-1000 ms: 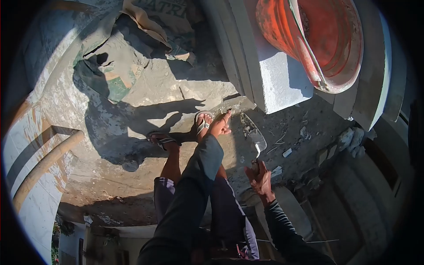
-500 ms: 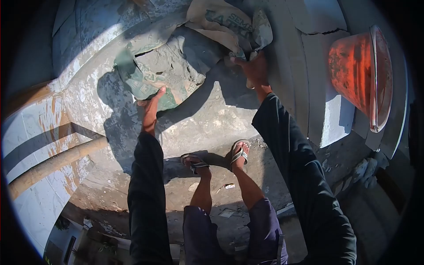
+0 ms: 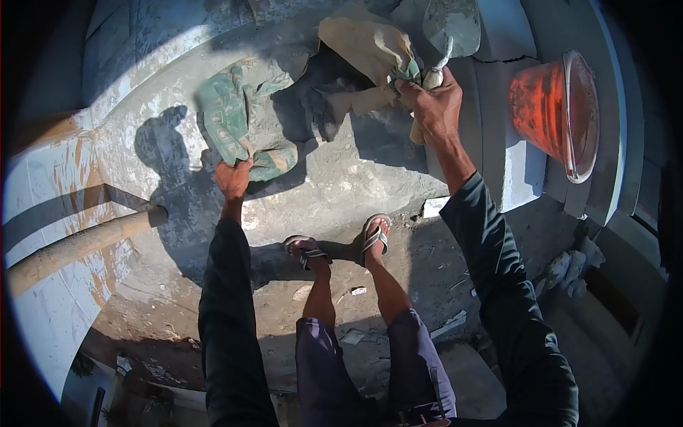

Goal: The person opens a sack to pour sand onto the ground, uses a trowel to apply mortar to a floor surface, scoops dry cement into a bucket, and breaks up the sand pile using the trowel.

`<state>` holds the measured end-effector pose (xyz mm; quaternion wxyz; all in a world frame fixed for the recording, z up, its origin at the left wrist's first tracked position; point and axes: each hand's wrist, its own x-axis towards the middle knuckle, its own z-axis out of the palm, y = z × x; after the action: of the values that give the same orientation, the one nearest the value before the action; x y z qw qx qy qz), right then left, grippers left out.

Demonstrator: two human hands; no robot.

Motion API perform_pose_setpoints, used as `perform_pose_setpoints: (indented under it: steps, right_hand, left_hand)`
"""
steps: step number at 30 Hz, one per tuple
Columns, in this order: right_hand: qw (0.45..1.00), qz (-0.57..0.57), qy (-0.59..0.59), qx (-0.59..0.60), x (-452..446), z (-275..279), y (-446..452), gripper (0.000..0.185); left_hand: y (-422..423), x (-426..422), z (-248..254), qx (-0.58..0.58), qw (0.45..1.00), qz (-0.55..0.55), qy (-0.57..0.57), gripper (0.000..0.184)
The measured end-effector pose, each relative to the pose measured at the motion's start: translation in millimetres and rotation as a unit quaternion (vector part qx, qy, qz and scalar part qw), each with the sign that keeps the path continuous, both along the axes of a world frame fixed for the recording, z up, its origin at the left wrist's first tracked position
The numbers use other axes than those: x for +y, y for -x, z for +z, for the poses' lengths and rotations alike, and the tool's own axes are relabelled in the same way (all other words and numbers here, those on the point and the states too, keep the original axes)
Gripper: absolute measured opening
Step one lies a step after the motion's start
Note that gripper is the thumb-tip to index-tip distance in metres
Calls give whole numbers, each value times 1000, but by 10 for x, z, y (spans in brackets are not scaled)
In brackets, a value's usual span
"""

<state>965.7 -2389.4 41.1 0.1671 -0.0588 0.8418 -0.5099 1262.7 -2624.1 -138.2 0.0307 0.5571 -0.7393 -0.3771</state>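
Note:
A torn paper cement bag (image 3: 226, 121) with green print lies open on the concrete ledge, grey powder on and around its paper. My left hand (image 3: 233, 178) is closed on the bag's near left edge. At the bag's right side, my right hand (image 3: 440, 107) is wrapped round the handle of a trowel (image 3: 455, 30), whose blade points away from me. The same hand also pinches a gathered fold of the bag near the thumb. Part of the bag's inside lies in dark shadow.
An orange bucket (image 3: 544, 107), smeared with grey, lies tipped on the block ledge at right. A bamboo pole (image 3: 89, 245) reaches in from the left. My sandalled feet stand on the ground, with small rubble about. Whitish lumpy objects (image 3: 569, 270) lie at lower right.
Both hands have pulled the bag's edges: the right rose to the right with the trowel, and the left drew its edge slightly left and nearer. The bag has folded and its powder mound is largely gone from sight.

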Motion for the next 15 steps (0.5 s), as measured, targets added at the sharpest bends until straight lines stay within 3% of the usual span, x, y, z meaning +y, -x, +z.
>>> perform_pose_setpoints:
  steps: [4,6,8,12,15]
  right_hand:
    - [989,-28,136,-58,138,618,-437,31]
    - [984,-47,154,-75,359,854,-702,30]
    - [996,-30,80,-19,630,1025,-1004,29]
    - [997,-48,-14,-60,1256,1355,-1612,42]
    - [994,-89,-3,-62,1818,1576,-2010,29]
  left_hand:
    - [-252,219,637,-5,1000,0,-29,27]
    - [-545,319,663,58,997,-23,-44,25]
    - [-788,475,744,115,989,-37,-90,24]
    - [-1084,933,1113,139,977,-70,-144,24]
    - [-1245,1423,1509,126,970,-78,-192,23]
